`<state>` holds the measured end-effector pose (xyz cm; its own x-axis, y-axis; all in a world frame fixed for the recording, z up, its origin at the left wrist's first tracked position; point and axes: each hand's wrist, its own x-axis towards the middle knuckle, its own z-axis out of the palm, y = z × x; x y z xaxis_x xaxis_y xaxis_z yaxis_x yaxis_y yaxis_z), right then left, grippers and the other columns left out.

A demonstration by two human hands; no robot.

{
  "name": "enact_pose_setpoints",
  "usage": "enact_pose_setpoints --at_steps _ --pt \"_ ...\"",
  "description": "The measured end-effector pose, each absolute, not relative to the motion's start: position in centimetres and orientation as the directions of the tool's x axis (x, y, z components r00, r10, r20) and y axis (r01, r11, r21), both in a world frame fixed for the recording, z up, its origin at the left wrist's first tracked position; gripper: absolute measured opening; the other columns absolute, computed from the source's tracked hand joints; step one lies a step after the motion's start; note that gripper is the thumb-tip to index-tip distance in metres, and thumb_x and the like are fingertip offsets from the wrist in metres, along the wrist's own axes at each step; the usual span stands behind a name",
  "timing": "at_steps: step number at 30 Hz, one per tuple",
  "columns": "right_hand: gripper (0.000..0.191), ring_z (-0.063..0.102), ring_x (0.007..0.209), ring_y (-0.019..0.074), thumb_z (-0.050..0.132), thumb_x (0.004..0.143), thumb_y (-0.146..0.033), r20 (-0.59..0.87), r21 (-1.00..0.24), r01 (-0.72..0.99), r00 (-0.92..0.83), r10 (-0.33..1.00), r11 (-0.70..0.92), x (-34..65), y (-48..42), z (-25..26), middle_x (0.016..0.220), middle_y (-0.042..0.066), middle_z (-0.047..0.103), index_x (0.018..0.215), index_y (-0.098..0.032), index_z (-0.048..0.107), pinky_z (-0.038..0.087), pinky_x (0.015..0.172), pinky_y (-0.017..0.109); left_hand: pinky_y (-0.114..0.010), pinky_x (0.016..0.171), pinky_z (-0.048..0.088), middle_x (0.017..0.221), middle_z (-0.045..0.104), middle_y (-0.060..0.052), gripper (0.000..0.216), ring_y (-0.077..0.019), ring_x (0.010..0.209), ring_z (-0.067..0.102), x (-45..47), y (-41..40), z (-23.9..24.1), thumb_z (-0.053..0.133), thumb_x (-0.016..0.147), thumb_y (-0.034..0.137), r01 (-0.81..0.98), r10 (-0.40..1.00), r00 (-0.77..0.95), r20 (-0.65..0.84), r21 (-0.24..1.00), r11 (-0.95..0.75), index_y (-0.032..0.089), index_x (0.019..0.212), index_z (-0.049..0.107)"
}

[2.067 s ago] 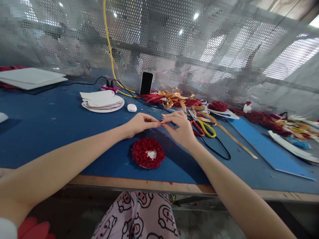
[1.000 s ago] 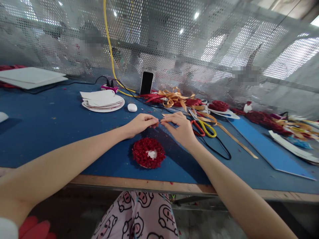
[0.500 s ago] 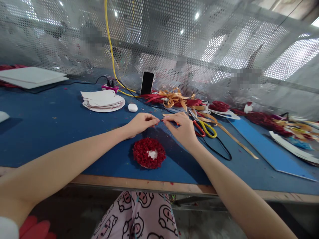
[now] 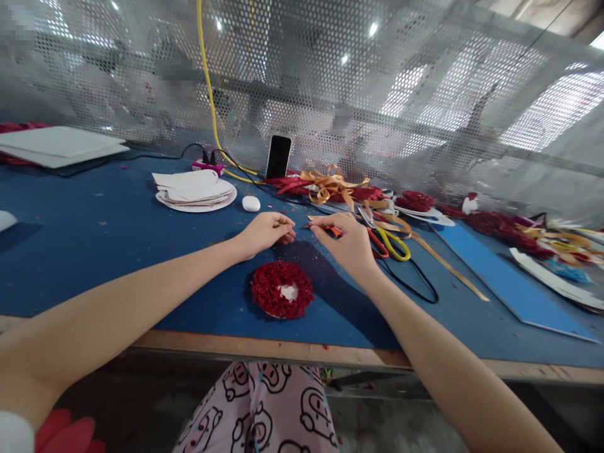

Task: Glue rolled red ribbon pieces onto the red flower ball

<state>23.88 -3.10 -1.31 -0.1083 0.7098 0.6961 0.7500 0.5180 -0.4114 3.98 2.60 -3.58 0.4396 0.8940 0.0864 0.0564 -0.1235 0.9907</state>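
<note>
My right hand [image 4: 346, 242] pinches a thin, dark, pointed piece [image 4: 304, 226] between thumb and forefinger. It is too small to name. A bit of orange shows under the fingers, and I cannot tell whether it belongs to that piece. Just left of the tip, my left hand [image 4: 268, 234] is curled with its fingertips drawn together; what they hold, if anything, is hidden. Nearer me on the blue table [image 4: 202, 292] lies a round red ruffled rosette [image 4: 264, 296] with a white centre. Scissors [image 4: 399, 246] with yellow handles and a red handle [image 4: 377, 244] rest beside my right wrist.
White card cut-outs [image 4: 193, 189] are stacked behind my left hand, near a white rounded case [image 4: 251, 204]. A phone [image 4: 279, 157] stands upright at the back. Gold ribbon [image 4: 325, 187] and red material lie in a heap. A blue board [image 4: 509, 277] is at right.
My hands have parted slightly: the left has moved a little left, away from the dark tip in my right fingers. The rosette has stayed put.
</note>
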Motion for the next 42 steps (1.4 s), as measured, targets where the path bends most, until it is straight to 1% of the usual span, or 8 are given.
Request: enact_pose_setpoints --at_steps 3,5,8,12,18,27,36,42 --pt "0.006 0.069 0.093 0.023 0.071 0.083 -0.02 0.711 -0.375 0.748 -0.147 0.688 0.547 24.0 -3.0 -1.4 0.089 0.003 0.078 0.082 -0.025 0.075 0.052 0.088 0.043 -0.032 0.087 0.054 0.099 0.077 -0.009 0.022 -0.0148 0.086 0.072 4.0 2.7 -3.7 0.061 0.086 0.008 0.033 0.859 0.473 0.193 0.971 -0.237 0.012 0.106 0.069" --pt "0.006 0.069 0.093 0.0239 0.072 0.082 -0.02 0.719 -0.349 0.75 -0.17 0.674 0.562 24.0 -2.9 -1.6 0.086 0.002 0.078 0.08 -0.025 0.075 0.051 0.089 0.044 -0.032 0.092 0.053 0.107 0.077 -0.009 0.025 -0.0167 0.096 0.071 3.9 2.5 -3.6 0.068 0.083 0.014 0.054 0.806 0.503 0.312 0.919 -0.39 0.014 0.108 0.072" --pt "0.005 0.068 0.095 0.026 0.073 0.081 -0.022 0.708 -0.306 0.769 -0.209 0.674 0.56 24.1 -2.8 -1.8 0.084 0.002 0.077 0.077 -0.025 0.074 0.05 0.089 0.047 -0.031 0.085 0.054 0.101 0.078 -0.007 0.023 -0.0183 0.091 0.07 3.8 2.2 -3.3 0.072 0.083 0.029 0.133 0.755 0.519 0.401 0.835 -0.535 0.016 0.102 0.076" --pt "0.006 0.068 0.097 0.0261 0.07 0.083 -0.023 0.692 -0.288 0.767 -0.248 0.678 0.574 23.9 -2.9 -1.8 0.084 0.003 0.077 0.079 -0.026 0.075 0.05 0.091 0.047 -0.03 0.077 0.053 0.092 0.077 -0.007 0.024 -0.0172 0.08 0.068 3.8 1.9 -3.2 0.069 0.085 0.036 0.21 0.756 0.504 0.418 0.79 -0.576 0.016 0.094 0.077" --pt "0.019 0.069 0.092 0.0225 0.057 0.092 -0.023 0.671 -0.349 0.768 -0.196 0.715 0.538 23.8 -3.2 -1.0 0.095 0.005 0.078 0.091 -0.023 0.076 0.049 0.09 0.043 -0.029 0.074 0.051 0.082 0.075 -0.005 0.03 -0.0162 0.074 0.066 3.8 2.3 -3.3 0.06 0.092 0.04 0.205 0.781 0.492 0.385 0.821 -0.534 0.014 0.096 0.074" --pt "0.006 0.068 0.098 0.0227 0.072 0.086 -0.028 0.71 -0.373 0.7 -0.208 0.673 0.609 23.6 -3.1 -1.6 0.091 0.002 0.078 0.088 -0.026 0.076 0.05 0.092 0.043 -0.025 0.067 0.045 0.073 0.07 -0.002 0.034 -0.0143 0.069 0.062 3.7 2.0 -3.1 0.06 0.091 0.044 0.14 0.752 0.547 0.367 0.846 -0.514 0.014 0.098 0.074" --pt "0.009 0.066 0.093 0.0231 0.065 0.087 -0.025 0.722 -0.286 0.77 -0.219 0.656 0.571 23.3 -3.6 -1.5 0.089 0.002 0.075 0.081 -0.026 0.071 0.048 0.09 0.045 -0.025 0.07 0.049 0.094 0.076 -0.007 0.032 -0.0116 0.07 0.063 4.1 1.8 -3.2 0.063 0.09 0.04 0.079 0.798 0.521 0.303 0.914 -0.399 0.014 0.105 0.073" --pt "0.011 0.063 0.095 0.0243 0.066 0.09 -0.03 0.73 -0.192 0.8 -0.27 0.628 0.568 23.4 -3.5 -1.6 0.092 0.003 0.076 0.083 -0.027 0.074 0.047 0.09 0.046 -0.024 0.067 0.047 0.085 0.076 -0.006 0.034 -0.0101 0.065 0.058 4.1 1.5 -3.2 0.06 0.092 0.044 0.046 0.785 0.565 0.252 0.941 -0.335 0.014 0.086 0.075"
